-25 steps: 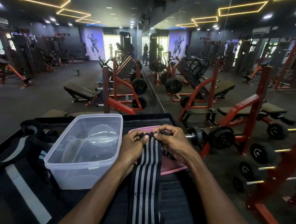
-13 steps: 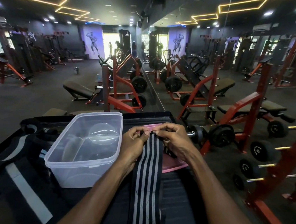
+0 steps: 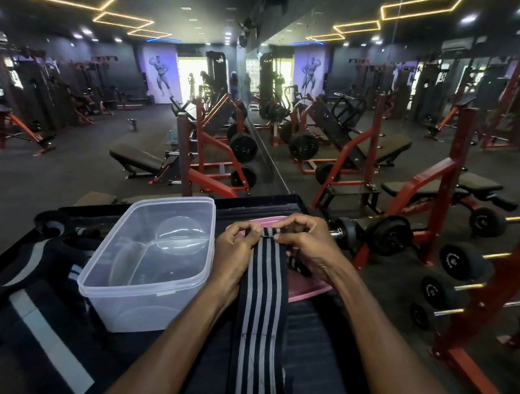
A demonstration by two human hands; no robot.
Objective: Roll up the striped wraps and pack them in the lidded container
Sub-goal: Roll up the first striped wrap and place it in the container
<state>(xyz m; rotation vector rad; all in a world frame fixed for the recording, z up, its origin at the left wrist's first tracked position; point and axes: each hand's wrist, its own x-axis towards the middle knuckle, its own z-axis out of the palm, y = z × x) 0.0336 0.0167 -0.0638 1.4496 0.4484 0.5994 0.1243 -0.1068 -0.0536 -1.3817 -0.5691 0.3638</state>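
Striped wraps lie across the dark worktop [image 3: 309, 356]: at the far left a loose heap of black elastic wraps with broad grey bands [image 3: 17, 293] sprawls beside the container, partly unrolled. Just right of that heap stands the clear rectangular plastic container [image 3: 149, 262], open, its rounded rim uppermost; faint curved shapes show through its walls, too unclear to name. Next comes the left hand [image 3: 234, 248], fingers curled together and pinching the far end of a long black wrap with narrow grey stripes [image 3: 263, 309]. That wrap runs flat from the fingertips back toward the person, between the two forearms. The right hand [image 3: 308, 246] pinches the same far edge from the other side, thumb and forefinger pressed on the fabric, close to the left hand's fingertips. Under both hands and the wrap's far end lies a flat pink plastic lid [image 3: 310, 288], touching the worktop. Further right, black dumbbells [image 3: 389, 236] rest on a red metal rack [image 3: 498, 299].
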